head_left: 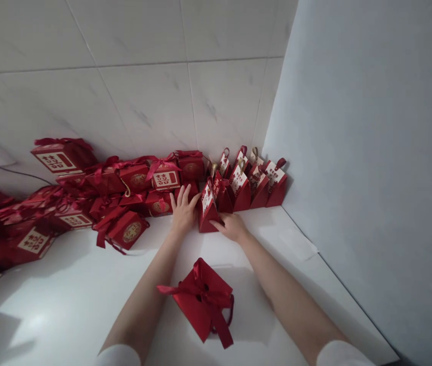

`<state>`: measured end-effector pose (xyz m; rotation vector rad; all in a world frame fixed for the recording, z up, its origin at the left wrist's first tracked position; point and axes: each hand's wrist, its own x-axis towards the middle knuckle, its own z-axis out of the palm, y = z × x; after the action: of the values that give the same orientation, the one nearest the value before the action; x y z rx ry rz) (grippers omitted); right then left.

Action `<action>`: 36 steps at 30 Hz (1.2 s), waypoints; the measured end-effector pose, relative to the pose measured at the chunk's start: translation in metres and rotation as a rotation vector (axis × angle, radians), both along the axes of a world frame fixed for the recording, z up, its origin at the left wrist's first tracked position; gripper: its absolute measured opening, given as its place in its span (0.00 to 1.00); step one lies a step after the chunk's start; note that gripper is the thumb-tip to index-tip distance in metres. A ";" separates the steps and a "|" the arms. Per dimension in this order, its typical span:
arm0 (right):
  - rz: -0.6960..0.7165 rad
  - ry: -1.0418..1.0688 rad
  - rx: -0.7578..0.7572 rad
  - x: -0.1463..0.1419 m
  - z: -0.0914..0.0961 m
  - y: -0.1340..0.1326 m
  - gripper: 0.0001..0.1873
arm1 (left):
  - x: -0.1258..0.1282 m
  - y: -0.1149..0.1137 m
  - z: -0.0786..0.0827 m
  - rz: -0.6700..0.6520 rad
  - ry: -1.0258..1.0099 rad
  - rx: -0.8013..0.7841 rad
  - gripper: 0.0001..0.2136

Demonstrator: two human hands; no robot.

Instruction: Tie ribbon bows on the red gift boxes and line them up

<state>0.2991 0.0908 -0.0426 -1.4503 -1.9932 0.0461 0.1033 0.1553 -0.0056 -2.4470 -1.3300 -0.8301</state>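
Observation:
My right hand (pixel 231 226) grips the lower right side of a red triangular gift box (pixel 208 209) with a white printed panel, its thumb on the front face. On the other side of that box, my left hand (pixel 184 209) is open with fingers spread, reaching against the stacked red gift boxes (pixel 158 203); its thumb lies close to the triangular box, and whether they touch I cannot tell. Behind and to the right, several more triangular gift boxes (pixel 240 190) with ribbon loops stand in the corner. Between my forearms sits a red gift box with a ribbon bow (pixel 202 295).
A separate red box with a gold emblem (pixel 130 230) lies before the stack. More red boxes (pixel 34 241) pile up at the left. A tiled wall (pixel 143 101) stands behind, a pale panel (pixel 361 152) on the right. A dark cable (pixel 13 172) runs behind the boxes. The tabletop (pixel 97 290) is white.

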 end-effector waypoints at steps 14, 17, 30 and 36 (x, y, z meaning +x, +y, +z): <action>-0.155 0.000 -0.112 -0.012 0.001 0.004 0.18 | -0.001 -0.006 -0.009 0.098 -0.008 -0.024 0.24; -0.099 0.018 -0.155 -0.012 0.000 0.005 0.12 | -0.006 -0.006 -0.010 0.046 -0.030 -0.059 0.31; -0.073 0.056 -0.266 -0.019 0.002 0.002 0.23 | 0.000 -0.005 -0.018 0.075 -0.036 -0.051 0.29; -0.062 0.192 -0.273 -0.018 -0.001 0.000 0.16 | -0.004 -0.020 -0.015 0.043 -0.095 -0.007 0.31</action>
<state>0.2809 0.0912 -0.0439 -1.6096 -1.8369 0.4294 0.0997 0.1353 -0.0205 -2.4024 -1.4152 -0.9428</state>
